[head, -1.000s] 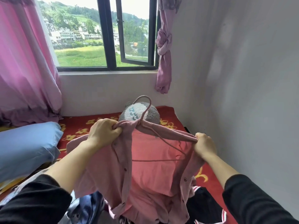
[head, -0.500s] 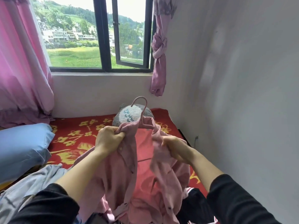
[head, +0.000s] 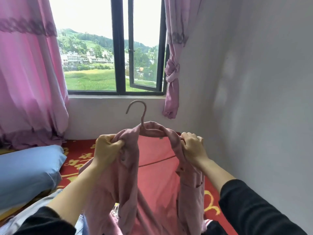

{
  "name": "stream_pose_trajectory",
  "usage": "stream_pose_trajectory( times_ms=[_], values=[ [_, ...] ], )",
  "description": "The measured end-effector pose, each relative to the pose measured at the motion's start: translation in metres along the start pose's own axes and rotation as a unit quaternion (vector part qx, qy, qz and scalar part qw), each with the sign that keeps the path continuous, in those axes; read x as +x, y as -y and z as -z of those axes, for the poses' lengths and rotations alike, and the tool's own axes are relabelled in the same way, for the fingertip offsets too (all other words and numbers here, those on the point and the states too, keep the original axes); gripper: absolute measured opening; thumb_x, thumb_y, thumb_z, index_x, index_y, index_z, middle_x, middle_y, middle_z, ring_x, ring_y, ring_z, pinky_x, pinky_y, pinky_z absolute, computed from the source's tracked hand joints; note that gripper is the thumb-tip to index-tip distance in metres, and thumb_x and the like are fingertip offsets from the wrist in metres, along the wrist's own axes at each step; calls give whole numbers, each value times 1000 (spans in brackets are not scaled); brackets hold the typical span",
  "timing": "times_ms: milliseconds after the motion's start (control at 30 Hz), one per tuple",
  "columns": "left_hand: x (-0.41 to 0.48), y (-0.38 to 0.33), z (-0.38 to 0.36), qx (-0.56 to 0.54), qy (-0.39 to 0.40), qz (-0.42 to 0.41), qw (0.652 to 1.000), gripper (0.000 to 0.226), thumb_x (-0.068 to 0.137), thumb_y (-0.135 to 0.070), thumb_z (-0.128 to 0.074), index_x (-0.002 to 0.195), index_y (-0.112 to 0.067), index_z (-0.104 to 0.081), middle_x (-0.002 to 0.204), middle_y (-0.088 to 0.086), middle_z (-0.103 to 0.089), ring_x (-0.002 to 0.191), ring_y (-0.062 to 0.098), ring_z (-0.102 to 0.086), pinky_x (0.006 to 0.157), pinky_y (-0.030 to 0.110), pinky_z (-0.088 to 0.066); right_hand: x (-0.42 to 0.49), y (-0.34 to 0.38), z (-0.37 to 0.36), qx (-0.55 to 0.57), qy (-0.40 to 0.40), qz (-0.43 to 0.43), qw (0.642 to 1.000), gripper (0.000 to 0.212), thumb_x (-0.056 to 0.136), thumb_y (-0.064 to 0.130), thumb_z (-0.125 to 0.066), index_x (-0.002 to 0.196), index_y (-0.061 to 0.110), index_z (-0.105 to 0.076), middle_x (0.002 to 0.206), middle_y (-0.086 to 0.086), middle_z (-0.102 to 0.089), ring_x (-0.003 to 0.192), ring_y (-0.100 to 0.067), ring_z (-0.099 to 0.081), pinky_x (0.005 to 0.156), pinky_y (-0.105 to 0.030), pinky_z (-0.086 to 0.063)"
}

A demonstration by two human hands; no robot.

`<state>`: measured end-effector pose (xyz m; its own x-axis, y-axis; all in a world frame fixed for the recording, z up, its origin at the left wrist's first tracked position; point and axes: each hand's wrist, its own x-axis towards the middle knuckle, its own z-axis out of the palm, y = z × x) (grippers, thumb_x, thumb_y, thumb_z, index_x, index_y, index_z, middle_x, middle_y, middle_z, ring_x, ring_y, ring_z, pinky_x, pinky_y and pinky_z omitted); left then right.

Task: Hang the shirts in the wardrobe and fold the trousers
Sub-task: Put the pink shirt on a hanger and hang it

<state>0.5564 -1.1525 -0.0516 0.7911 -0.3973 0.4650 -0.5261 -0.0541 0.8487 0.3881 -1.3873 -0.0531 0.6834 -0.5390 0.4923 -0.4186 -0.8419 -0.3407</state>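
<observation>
Shirt [head: 128, 175]: hanging open-fronted below the hanger [head: 143, 119], above the bed [head: 157, 153]; left hand [head: 108, 148] and right hand [head: 191, 148] pinching its collar edges either side of the hook; shoulders running left-right between them; both hands equally near.

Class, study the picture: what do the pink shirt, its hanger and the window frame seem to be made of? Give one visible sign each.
The pink shirt: soft matte cloth; it bunches and drapes in folds. The hanger: thin matte pink rod, plastic or coated wire, cannot tell; slender even hook. The window frame: probably dark painted metal; slim, straight, smooth bars.
</observation>
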Motion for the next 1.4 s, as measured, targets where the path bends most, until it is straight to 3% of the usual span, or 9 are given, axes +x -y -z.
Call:
stream_pose_trajectory(
  times_ms=[100, 200, 400, 567, 900, 1067, 1167, 1300, 1400],
  values=[
    [11, -16, 23, -8, -25, -12, 1000, 25, 63, -19, -54, 51, -11, -34, 56, -1, -26, 56, 13, -25, 49, 26, -18, 12, 33, 17, 7, -28, 77, 997, 20, 97, 17, -45, 77, 15, -43, 81, -5, -51, 86, -32, -49, 70, -34, -22],
    [17, -38, 47, -1, -55, -33, 998, 29, 64, -19, -55, 51, -5, -33, 58, 1, -28, 59, 15, -26, 53, 29, -20, 22, 68, 37, 13, -30, 122, 992, 19, 98, 18, -42, 79, 16, -40, 90, -7, -55, 94, -29, -50, 80, -38, -28],
    [10, -100, 89, 23, -151, -60, 986, 43, 77, -2, -64, 50, -15, -32, 48, -11, -22, 53, 11, -23, 47, 26, -19, 30, 126, 90, 42, -99, 161, 981, 21, 101, 25, -34, 85, 17, -44, 100, -7, -60, 102, -27, -53, 87, -43, -32],
    [-49, -137, 110, 93, -172, -52, 979, 31, 72, -15, -63, 52, -8, -40, 56, -1, -28, 55, 13, -26, 50, 28, -22, 3, 145, 111, 46, -23, 214, 975, 17, 99, 22, -36, 92, 14, -48, 109, -8, -60, 109, -29, -53, 90, -44, -34],
    [-210, -169, 173, 215, -245, -21, 945, 8, 78, -5, -64, 80, 3, -64, 65, 10, -52, 66, 11, -42, 58, 30, -38, -89, 187, 122, 161, 1, 305, 939, 22, 98, 21, -36, 97, 10, -55, 111, -6, -59, 111, -26, -50, 90, -41, -32],
    [-275, -205, 244, 283, -369, -23, 885, 21, 86, -17, -57, 68, -7, -59, 63, 13, -55, 66, 11, -43, 60, 38, -43, -121, 249, 149, 223, -10, 368, 903, 25, 99, 23, -38, 96, 9, -59, 104, -9, -64, 100, -31, -56, 79, -38, -37],
    [-320, -224, 282, 246, -454, -7, 856, 27, 84, -13, -51, 63, 4, -53, 57, 16, -47, 58, 11, -38, 54, 30, -36, -144, 287, 157, 253, 8, 376, 891, 19, 97, 21, -44, 83, 16, -54, 94, -10, -65, 89, -33, -58, 68, -32, -28],
    [-380, -255, 331, 126, -469, 15, 874, 23, 79, -1, -42, 60, 10, -50, 49, 8, -42, 51, 19, -35, 51, 30, -31, -188, 358, 174, 253, -6, 418, 873, 23, 96, 26, -46, 91, 16, -66, 91, -8, -68, 85, -33, -59, 66, -31, -27],
    [-437, -274, 367, 149, -402, 61, 901, 29, 82, 1, -42, 58, 4, -58, 52, 11, -49, 52, 22, -42, 49, 28, -37, -234, 412, 192, 322, 11, 448, 834, 23, 92, 31, -52, 82, 21, -71, 78, -6, -68, 72, -27, -58, 63, -29, -29]
  ],
)
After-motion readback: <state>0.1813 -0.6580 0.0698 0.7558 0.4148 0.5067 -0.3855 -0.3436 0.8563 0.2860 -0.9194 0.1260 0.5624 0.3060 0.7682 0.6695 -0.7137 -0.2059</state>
